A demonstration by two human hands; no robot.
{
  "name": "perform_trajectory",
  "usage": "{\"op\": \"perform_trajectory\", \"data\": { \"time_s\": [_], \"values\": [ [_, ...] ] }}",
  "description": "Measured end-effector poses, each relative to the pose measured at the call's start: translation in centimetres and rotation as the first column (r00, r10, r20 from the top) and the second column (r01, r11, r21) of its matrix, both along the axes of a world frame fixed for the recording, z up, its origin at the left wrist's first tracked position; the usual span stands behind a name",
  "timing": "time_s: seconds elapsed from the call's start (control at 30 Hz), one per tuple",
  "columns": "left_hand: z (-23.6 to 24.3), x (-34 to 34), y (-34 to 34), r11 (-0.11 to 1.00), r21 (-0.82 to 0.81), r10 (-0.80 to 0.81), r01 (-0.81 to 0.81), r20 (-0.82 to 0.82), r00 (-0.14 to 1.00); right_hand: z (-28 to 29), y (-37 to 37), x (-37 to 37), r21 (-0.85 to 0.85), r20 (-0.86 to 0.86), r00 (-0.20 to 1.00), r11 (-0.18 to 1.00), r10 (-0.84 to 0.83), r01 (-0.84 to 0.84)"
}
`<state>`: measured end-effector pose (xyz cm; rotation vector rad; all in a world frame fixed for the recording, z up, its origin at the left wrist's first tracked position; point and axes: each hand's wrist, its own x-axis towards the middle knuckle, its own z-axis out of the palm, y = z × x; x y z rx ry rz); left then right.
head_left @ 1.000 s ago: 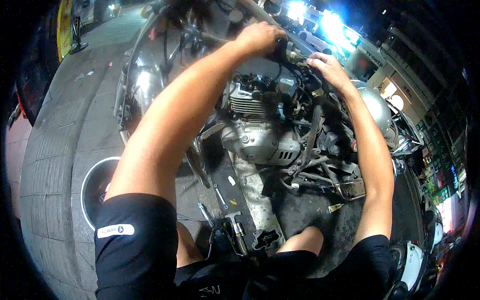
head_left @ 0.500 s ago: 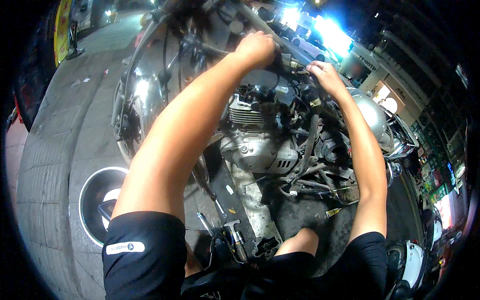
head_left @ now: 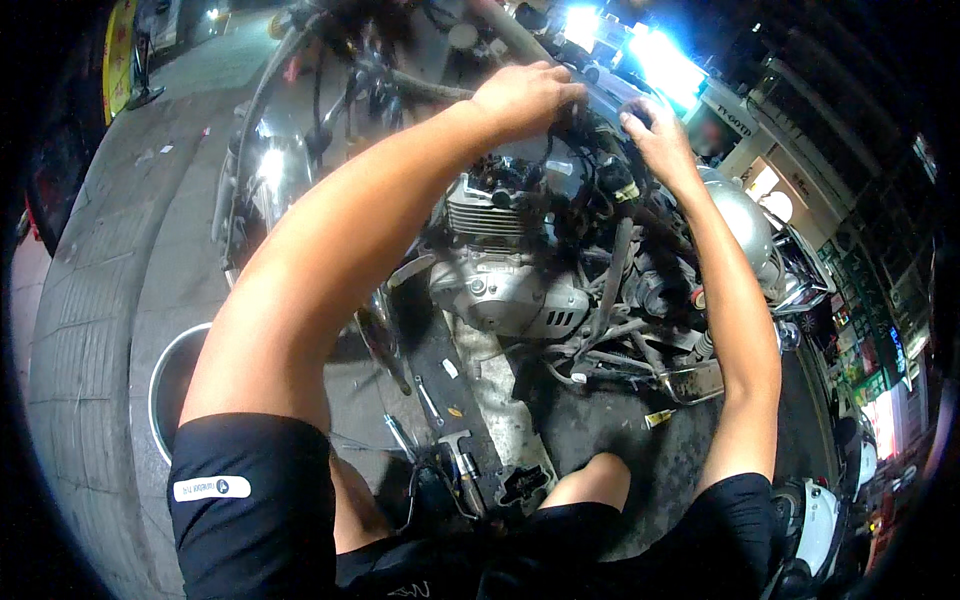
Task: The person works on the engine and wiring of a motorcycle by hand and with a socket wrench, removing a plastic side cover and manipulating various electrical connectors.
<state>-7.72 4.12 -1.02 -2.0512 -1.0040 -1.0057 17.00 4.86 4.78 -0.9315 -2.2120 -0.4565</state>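
Note:
A partly stripped motorcycle [head_left: 500,210] stands before me, its engine and wiring exposed. My left hand [head_left: 525,100] is closed beside the upper frame tube [head_left: 510,30], above the finned cylinder [head_left: 490,218]. What its fingers hold, if anything, is hidden behind the hand. To its right, my right hand [head_left: 658,145] is raised above the wiring, thumb and forefinger slightly apart, with nothing visible between them. Below and between the hands hangs a pale wiring connector [head_left: 625,191], apart from both. The silver engine cover [head_left: 510,295] sits lower down.
On the ground near my knees lie a T-handled tool [head_left: 462,465], a wrench [head_left: 430,400] and a small yellow tube [head_left: 659,418]. A metal basin [head_left: 160,400] stands at left, partly behind my arm. A silver rounded tank [head_left: 735,225] is beyond my right forearm.
My left hand has shifted slightly right. My right hand has come away from the connector and wires it was pinching and its fingers have parted. The view has shifted a little.

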Motion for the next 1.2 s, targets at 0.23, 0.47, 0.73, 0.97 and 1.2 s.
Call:
{"op": "perform_trajectory", "data": {
  "time_s": [0.23, 0.47, 0.73, 0.97, 1.2],
  "values": [
    [0.0, -0.4, 0.6, 0.997, 0.002, -0.081, 0.081, 0.069, 0.994, -3.5, -3.6, -2.1, 0.469, 0.315, 0.92, 0.881, -0.233, 0.062],
    [0.5, -1.2, -0.3, 0.999, -0.014, -0.037, 0.037, 0.066, 0.997, -2.0, -3.4, -2.2, 0.348, 0.382, 0.899, 0.935, -0.214, 0.074],
    [1.1, -2.3, -1.9, 0.994, 0.006, 0.107, -0.107, 0.004, 0.994, 0.7, -3.0, -0.7, 0.297, 0.424, 0.901, 0.954, -0.087, -0.048],
    [0.7, -1.2, -1.1, 0.977, -0.209, 0.0, 0.035, 0.162, 0.987, -1.3, -2.5, 0.4, 0.297, 0.344, 0.939, 0.952, -0.029, -0.079],
    [0.5, -1.2, -0.8, 0.974, -0.191, -0.083, 0.118, 0.184, 0.979, 0.0, -0.3, 0.8, -0.546, -0.042, 0.983, 0.82, 0.177, -0.171]
  ]
}}
